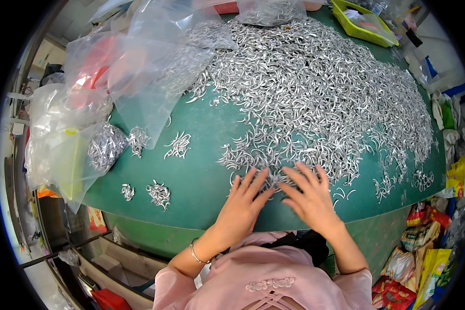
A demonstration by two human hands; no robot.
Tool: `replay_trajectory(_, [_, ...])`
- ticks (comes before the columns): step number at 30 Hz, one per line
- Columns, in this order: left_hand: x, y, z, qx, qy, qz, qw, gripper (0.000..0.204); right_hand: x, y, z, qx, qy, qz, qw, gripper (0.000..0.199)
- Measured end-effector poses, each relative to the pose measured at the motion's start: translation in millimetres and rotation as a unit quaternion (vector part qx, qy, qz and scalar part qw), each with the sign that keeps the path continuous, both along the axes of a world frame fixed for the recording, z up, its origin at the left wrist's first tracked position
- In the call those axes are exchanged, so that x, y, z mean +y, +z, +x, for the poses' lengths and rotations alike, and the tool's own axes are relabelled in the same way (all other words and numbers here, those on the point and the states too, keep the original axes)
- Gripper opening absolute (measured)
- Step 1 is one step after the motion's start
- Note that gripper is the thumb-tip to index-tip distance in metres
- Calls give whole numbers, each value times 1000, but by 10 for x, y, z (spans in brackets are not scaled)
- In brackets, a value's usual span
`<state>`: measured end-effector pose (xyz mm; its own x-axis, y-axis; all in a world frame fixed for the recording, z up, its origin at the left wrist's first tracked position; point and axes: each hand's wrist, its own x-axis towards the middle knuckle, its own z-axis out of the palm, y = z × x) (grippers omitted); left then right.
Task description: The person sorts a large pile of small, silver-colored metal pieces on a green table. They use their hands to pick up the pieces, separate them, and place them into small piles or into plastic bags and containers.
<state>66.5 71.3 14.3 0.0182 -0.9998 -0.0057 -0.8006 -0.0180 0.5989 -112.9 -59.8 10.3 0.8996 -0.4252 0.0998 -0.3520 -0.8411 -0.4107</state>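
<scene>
A broad heap of small curved silvery metal pieces (315,88) covers much of the green table (201,206). At the heap's near edge, my left hand (245,196) lies with its fingers spread over the pieces. Beside it, my right hand (307,192) has its fingers apart too, tips touching the pieces. Neither hand grips anything that I can see. Pieces under my fingertips are partly hidden. To the left of my hands sit small separate piles: one near the edge (159,195), a smaller one (127,191), and a looser one (179,145).
Clear plastic bags (139,67) cover the table's left side, one bag (107,146) filled with metal pieces. A yellow-green basket (364,23) stands at the far right. Colourful packages (403,263) lie right of the table. Open cardboard compartments (113,263) are below at left.
</scene>
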Motion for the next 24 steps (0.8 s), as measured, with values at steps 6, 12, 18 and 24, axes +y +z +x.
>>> replay_trajectory(6, [45,22,-37,59,-26,-35,997,53,-302,15,-204,-33,-102,-64,992,20])
replay_trajectory(12, [115,-74,-63,-9,-61,-52,997,40,-91,111,97,-81,-132,-20,988,30])
replay_trajectory(18, [175,-3,72,-33,46,-57,997,34,1,40,98,-7,-44,-36,998,36])
replay_trajectory(24, [218,-1,90,13,136,-50,989,41,-6,37,51,-71,-115,-38,990,34])
